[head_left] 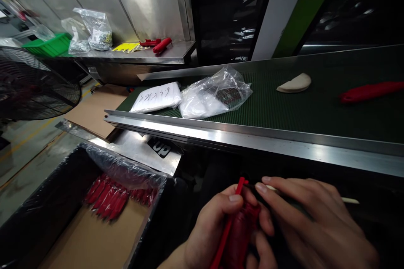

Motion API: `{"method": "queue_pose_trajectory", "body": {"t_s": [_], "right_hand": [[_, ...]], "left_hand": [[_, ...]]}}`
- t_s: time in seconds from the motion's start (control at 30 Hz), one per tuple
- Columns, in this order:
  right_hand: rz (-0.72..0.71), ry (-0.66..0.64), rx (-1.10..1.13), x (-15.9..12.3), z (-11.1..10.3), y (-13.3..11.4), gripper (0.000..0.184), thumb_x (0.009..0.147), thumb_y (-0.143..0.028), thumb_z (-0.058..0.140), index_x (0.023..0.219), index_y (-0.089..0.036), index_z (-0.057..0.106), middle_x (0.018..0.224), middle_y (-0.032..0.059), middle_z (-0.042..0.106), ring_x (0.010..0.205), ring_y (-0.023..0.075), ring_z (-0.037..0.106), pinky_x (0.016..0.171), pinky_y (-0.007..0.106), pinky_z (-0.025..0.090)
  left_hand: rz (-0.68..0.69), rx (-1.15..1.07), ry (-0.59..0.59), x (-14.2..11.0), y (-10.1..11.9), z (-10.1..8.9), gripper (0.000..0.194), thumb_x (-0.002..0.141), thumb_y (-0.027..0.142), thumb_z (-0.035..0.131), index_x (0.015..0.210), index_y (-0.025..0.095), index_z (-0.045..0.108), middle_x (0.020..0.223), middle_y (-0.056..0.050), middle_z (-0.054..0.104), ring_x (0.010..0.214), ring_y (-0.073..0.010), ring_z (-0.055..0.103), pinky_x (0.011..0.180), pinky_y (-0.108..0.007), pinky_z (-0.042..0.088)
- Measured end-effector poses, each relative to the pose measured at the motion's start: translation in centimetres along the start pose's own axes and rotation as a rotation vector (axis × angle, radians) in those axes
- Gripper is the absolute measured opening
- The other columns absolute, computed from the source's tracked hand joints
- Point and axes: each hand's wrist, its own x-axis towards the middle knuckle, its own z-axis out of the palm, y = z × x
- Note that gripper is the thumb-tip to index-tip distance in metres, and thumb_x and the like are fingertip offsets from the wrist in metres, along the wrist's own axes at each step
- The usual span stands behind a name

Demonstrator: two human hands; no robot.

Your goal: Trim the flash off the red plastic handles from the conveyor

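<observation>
My left hand (pixel 221 222) is closed around a glossy red plastic part (pixel 235 235) with a long narrow edge strip, low in the view. Its lower end runs out of the picture. My right hand (pixel 315 214) pinches a thin brush (pixel 350 200) with a pale handle. The dark tip of the brush points at the upper end of the red part; whether it touches is hard to tell. Beyond my hands, a similar red piece (pixel 372 91) and a cream half-round piece (pixel 295 83) lie on the green conveyor belt (pixel 268 115).
A metal rail (pixel 252 134) edges the belt in front of me. Clear plastic bags (pixel 217 96) and a white labelled packet (pixel 156 97) lie on it. At lower left, a lined bin (pixel 126 168) holds wrapped red parts (pixel 107 197) on cardboard. A fan (pixel 34 84) stands far left.
</observation>
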Motion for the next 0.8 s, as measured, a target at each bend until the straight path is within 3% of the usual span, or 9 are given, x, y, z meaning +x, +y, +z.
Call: {"method": "queue_pose_trajectory", "body": {"t_s": [0.1,0.17,0.27,0.4,0.47,0.63,0.8], "right_hand": [[-0.007,0.033,-0.067,-0.1,-0.3,0.6,0.063,0.089,-0.005,0.053,0.149,-0.02,0.042,0.124,0.0124,0.058,0.108,0.0255,0.055,0.088,0.043,0.038],[0.12,0.177,-0.094,0.1,-0.6,0.8,0.066,0.088,-0.005,0.057,0.149,-0.026,0.041,0.119,0.0116,0.06,0.104,0.0238,0.058,0.086,0.041,0.042],[0.329,0.324,-0.06,0.9,-1.0,0.6,0.062,0.086,-0.002,0.061,0.139,-0.032,0.053,0.116,0.0077,0.063,0.099,0.0205,0.062,0.085,0.038,0.047],[0.229,0.212,0.055,1.5,-0.9,-0.5,0.038,0.086,0.002,0.059,0.12,-0.014,0.062,0.111,0.0105,0.063,0.101,0.0178,0.061,0.081,0.034,0.047],[0.172,0.152,0.099,1.3,-0.6,-0.9,0.033,0.088,0.002,0.056,0.117,-0.012,0.062,0.112,0.011,0.062,0.104,0.0172,0.058,0.082,0.033,0.045],[0.048,-0.009,0.069,0.1,-0.1,-0.7,0.039,0.092,-0.004,0.054,0.129,-0.014,0.058,0.122,0.0119,0.057,0.11,0.02,0.053,0.087,0.038,0.041],[0.017,-0.03,0.029,-0.5,0.1,0.2,0.05,0.09,-0.003,0.053,0.139,-0.017,0.052,0.127,0.0119,0.055,0.112,0.0219,0.052,0.089,0.04,0.039]], "left_hand": [[-0.016,-0.03,0.038,-0.5,-0.4,-0.8,0.029,0.096,0.034,0.036,0.104,0.014,0.056,0.096,-0.01,0.064,0.06,-0.0167,0.067,0.044,-0.017,0.05],[-0.031,-0.04,0.069,-0.9,-0.8,-1.3,0.028,0.097,0.034,0.036,0.103,0.015,0.055,0.094,-0.01,0.064,0.063,-0.0174,0.069,0.046,-0.018,0.051],[-0.046,-0.05,0.079,-1.2,-1.2,-1.7,0.028,0.097,0.033,0.035,0.102,0.014,0.055,0.093,-0.011,0.063,0.065,-0.0178,0.07,0.045,-0.015,0.049],[-0.007,-0.038,0.081,-1.0,-1.0,-1.3,0.032,0.098,0.035,0.03,0.103,0.015,0.054,0.095,-0.011,0.062,0.064,-0.0165,0.069,0.05,-0.017,0.051],[-0.014,-0.043,0.079,-0.8,-0.8,-1.0,0.033,0.098,0.035,0.028,0.103,0.015,0.055,0.096,-0.011,0.062,0.063,-0.0169,0.069,0.05,-0.018,0.052],[-0.031,-0.036,0.071,-0.2,-0.5,-0.7,0.035,0.096,0.035,0.03,0.101,0.013,0.056,0.09,-0.011,0.062,0.058,-0.019,0.067,0.047,-0.02,0.049],[-0.084,-0.044,0.07,-0.1,-0.3,-1.2,0.033,0.095,0.038,0.033,0.102,0.015,0.055,0.08,-0.008,0.058,0.058,-0.0183,0.064,0.044,-0.017,0.042]]}}
